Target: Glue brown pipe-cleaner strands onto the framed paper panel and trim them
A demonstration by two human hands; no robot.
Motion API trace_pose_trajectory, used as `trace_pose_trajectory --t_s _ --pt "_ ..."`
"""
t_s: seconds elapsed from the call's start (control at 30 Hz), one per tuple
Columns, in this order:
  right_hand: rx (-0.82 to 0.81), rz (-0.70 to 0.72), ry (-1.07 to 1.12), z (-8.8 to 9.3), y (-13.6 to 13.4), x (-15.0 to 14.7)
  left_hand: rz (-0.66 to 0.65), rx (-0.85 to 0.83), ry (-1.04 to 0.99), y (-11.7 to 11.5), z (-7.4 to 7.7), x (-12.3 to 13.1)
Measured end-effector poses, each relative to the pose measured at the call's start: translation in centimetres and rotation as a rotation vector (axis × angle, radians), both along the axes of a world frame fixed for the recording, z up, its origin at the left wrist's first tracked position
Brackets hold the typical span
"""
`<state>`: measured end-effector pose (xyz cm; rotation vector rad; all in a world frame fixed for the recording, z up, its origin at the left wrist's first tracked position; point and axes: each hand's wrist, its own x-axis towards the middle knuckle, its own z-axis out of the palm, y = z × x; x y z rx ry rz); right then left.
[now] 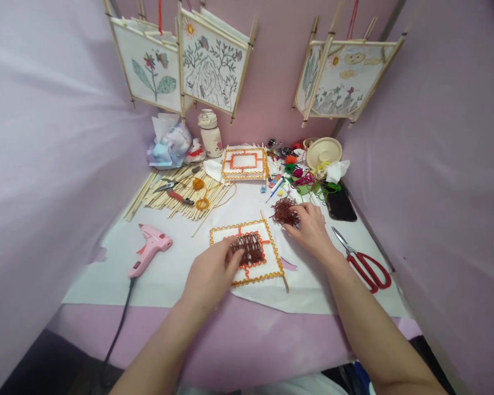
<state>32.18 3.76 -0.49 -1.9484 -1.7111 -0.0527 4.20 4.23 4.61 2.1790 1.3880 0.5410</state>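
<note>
A square white panel (270, 272) edged with wavy orange yarn lies on the white sheet in front of me. At its centre, a smaller red-orange outline surrounds dark brown looped yarn (251, 249). My left hand (216, 266) rests over the panel's left part, its bent fingers at the left edge of the brown yarn; what they hold, if anything, is hidden. Beyond the panel to the right is a tangled heap of brown yarn (284, 212). My right hand (308, 226) has its fingers curled on the heap's right side, thumb at the lower edge, gripping it.
A pink glue gun (150, 248) with a cord lies left, red-handled scissors (364, 263) right, near a black phone (341, 202). Behind are sticks (156, 200), pliers (175, 192), a bottle (209, 133) and a second decorated panel (245, 175). Picture lanterns (214, 66) hang above.
</note>
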Motion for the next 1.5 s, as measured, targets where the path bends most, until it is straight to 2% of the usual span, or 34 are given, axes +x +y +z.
trace_pose_trajectory --t_s 0.1,0.2,0.47,0.53,0.63,0.77,0.9,1.07,1.2,1.33,1.5 --pt "-0.034 -0.031 -0.029 -0.4 -0.4 0.2 -0.111 0.012 -0.035 0.5 -0.7 2.6" --pt "-0.015 -0.053 -0.028 -0.6 -0.7 0.6 -0.196 0.011 0.004 0.7 -1.8 4.1" --pt "0.038 -0.017 -0.002 -0.8 -0.2 0.9 -0.254 0.024 -0.008 0.3 -3.9 4.2" --pt "0.132 -0.010 0.121 -0.4 -0.3 0.9 -0.260 0.058 -0.017 0.3 -4.2 4.2" --pt "0.200 -0.070 0.492 0.4 -0.7 1.0 -0.262 0.112 -0.032 0.2 -4.5 4.0" --pt "0.098 -0.096 1.059 1.0 -1.3 1.1 -0.261 0.163 -0.048 0.0 -4.9 3.8" --pt "-0.013 -0.017 1.278 1.1 -1.7 0.7 -0.264 0.184 -0.098 -0.1 -4.9 4.0" --pt "-0.158 0.061 1.319 1.1 -2.1 -0.7 -0.221 0.149 -0.221 0.0 -2.9 5.7" --pt "-0.212 0.113 1.341 1.0 -2.3 -1.5 -0.230 0.219 -0.239 0.7 -1.5 8.2" --pt "-0.228 0.134 1.335 0.6 -2.4 -1.6 -0.252 0.288 -0.206 1.3 -1.8 10.0" --pt "-0.210 0.112 1.194 0.8 -2.5 -1.5 -0.242 0.197 -0.238 1.4 -2.2 10.4"
